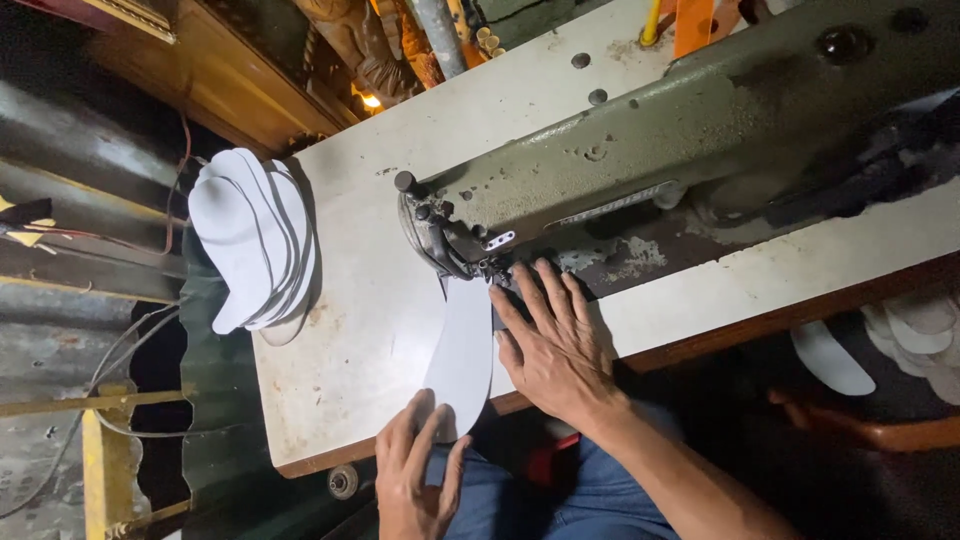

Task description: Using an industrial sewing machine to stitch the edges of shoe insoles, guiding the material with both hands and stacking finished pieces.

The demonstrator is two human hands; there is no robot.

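The white curved piece [462,350] lies flat on the pale sewing table [350,330], its top end under the needle part of the old green sewing machine [640,150], its lower end reaching the table's near edge. From my head camera, the only view, I judge that I am in the step of feeding this piece for stitching along its edge. My right hand [555,345] rests flat beside the piece, just next to the needle part, the fingers spread and pressing down on the table and the piece's right border. My left hand [415,475] holds the lower end, the thumb and fingers pinching it lightly at the table edge. The next move, I think, calls for turning the piece slowly so the curve follows the needle, with both hands moving together. The piece looks thin, smooth, crescent-shaped, without wrinkles. A stack of similar white pieces [255,240] sits well apart at the table's far left corner.
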